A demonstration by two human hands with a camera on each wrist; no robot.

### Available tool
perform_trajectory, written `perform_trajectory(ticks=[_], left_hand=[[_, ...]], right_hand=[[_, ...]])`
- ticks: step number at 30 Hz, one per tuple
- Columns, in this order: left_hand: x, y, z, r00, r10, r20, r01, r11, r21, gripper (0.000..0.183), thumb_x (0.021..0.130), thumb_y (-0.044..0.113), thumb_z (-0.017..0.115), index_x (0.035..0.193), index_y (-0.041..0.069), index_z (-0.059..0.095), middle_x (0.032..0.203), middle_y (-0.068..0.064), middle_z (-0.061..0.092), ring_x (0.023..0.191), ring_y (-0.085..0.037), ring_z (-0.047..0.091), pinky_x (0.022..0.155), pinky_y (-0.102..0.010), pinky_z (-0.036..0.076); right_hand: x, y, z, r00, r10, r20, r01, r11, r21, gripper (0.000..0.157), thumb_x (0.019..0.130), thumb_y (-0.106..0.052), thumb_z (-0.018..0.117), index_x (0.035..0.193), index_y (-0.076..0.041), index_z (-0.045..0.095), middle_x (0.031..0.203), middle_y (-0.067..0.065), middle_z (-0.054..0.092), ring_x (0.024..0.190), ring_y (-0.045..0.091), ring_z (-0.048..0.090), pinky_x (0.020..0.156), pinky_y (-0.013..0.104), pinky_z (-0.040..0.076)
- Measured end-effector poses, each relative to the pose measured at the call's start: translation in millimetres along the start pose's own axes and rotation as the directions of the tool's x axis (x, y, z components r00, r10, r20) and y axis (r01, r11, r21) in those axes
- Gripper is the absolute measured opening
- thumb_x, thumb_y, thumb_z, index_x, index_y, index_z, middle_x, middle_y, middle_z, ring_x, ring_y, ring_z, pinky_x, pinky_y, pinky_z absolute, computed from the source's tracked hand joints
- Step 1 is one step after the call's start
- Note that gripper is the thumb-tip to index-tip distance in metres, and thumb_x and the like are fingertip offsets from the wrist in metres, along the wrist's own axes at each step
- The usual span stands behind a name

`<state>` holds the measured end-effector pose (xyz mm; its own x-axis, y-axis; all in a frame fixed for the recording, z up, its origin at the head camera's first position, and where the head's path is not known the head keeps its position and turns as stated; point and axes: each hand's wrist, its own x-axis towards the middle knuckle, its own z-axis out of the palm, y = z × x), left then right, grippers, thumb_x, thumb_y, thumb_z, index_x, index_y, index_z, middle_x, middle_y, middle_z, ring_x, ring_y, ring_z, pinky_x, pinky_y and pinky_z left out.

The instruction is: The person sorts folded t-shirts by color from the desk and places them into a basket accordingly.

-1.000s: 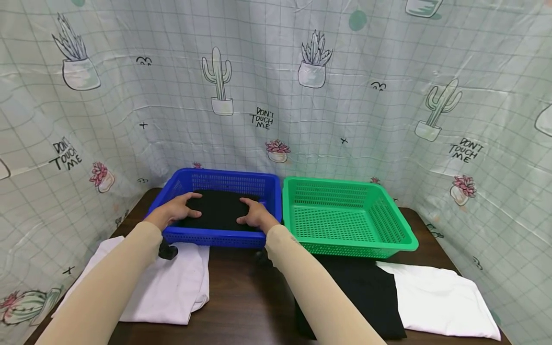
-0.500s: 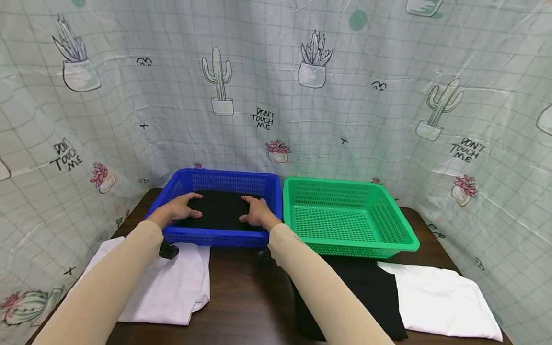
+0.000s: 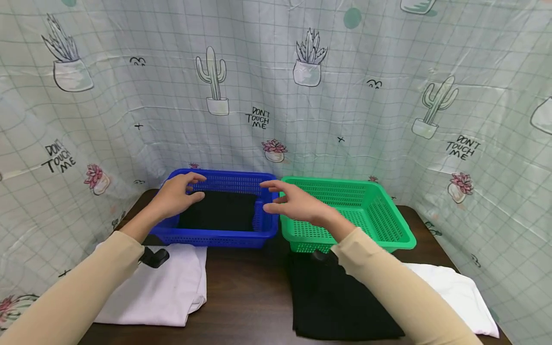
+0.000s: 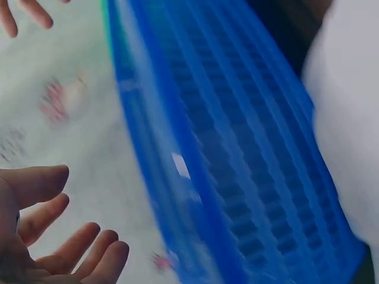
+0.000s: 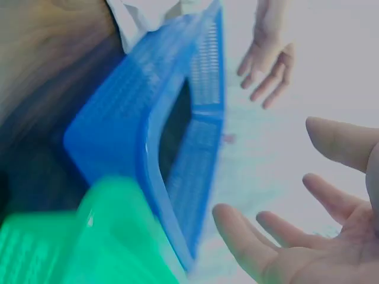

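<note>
Curtain (image 3: 310, 120) behind blue basket (image 3: 215, 235); right hand (image 3: 298, 202) partly hides green basket (image 3: 385, 215).

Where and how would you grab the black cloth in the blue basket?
Probably from above, by the right edge of the black cloth: it lies flat inside the blue basket, walls all round, and bare blue beside that edge seems to leave finger room.

The left hand (image 3: 176, 195) hides part of the blue basket (image 3: 215, 235), the right sleeve (image 3: 401, 292) some white cloth (image 3: 463, 292); the right wrist view blurs the green basket (image 5: 118, 236).
</note>
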<state>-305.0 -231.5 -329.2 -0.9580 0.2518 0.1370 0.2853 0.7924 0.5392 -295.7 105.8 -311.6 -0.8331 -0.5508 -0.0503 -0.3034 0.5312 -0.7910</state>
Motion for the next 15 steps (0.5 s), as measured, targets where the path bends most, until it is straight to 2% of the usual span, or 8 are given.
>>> perform_trajectory(ticks=[3,7,13,15], left_hand=[[-12.0,20.6,2.8,0.998,0.053,-0.026,-0.055,0.997,-0.055,0.044,0.098,0.023,0.06,0.14,0.014,0.05,0.14,-0.018,0.05,0.122,-0.039,0.052,0.094,-0.054,0.046],[-28.0,42.7,15.4,0.992,0.12,-0.039,-0.125,0.982,-0.14,0.041,0.097,0.02,0.062,0.137,0.017,0.053,0.134,-0.012,0.055,0.117,-0.032,0.057,0.095,-0.048,0.049],[-47.7,70.9,40.3,0.981,0.188,-0.052,-0.195,0.955,-0.223,0.041,0.095,0.018,0.066,0.134,0.021,0.055,0.127,-0.005,0.06,0.106,-0.021,0.063,0.09,-0.042,0.053],[-53.5,78.9,52.0,0.976,0.213,-0.034,-0.215,0.941,-0.262,0.041,0.094,0.018,0.066,0.134,0.022,0.055,0.125,-0.005,0.061,0.105,-0.02,0.063,0.089,-0.041,0.053]], right_hand=[[-43,-1,-21.7,1.0,-0.001,-0.023,0.001,1.0,0.006,0.052,0.091,-0.044,0.067,0.137,-0.049,0.044,0.144,-0.018,0.042,0.127,0.015,0.051,0.098,0.043,0.047],[-96,13,-42.1,0.998,0.011,-0.059,-0.009,1.0,0.025,0.054,0.092,-0.043,0.066,0.141,-0.044,0.043,0.144,-0.013,0.045,0.126,0.017,0.053,0.098,0.041,0.048],[-164,56,-58.3,0.993,0.056,-0.1,-0.051,0.997,0.053,0.053,0.095,-0.035,0.065,0.143,-0.036,0.043,0.147,-0.008,0.041,0.126,0.023,0.054,0.095,0.034,0.049],[-184,71,-60.6,0.989,0.096,-0.111,-0.091,0.995,0.048,0.053,0.096,-0.034,0.064,0.144,-0.036,0.042,0.149,-0.01,0.039,0.125,0.023,0.055,0.095,0.031,0.049]])
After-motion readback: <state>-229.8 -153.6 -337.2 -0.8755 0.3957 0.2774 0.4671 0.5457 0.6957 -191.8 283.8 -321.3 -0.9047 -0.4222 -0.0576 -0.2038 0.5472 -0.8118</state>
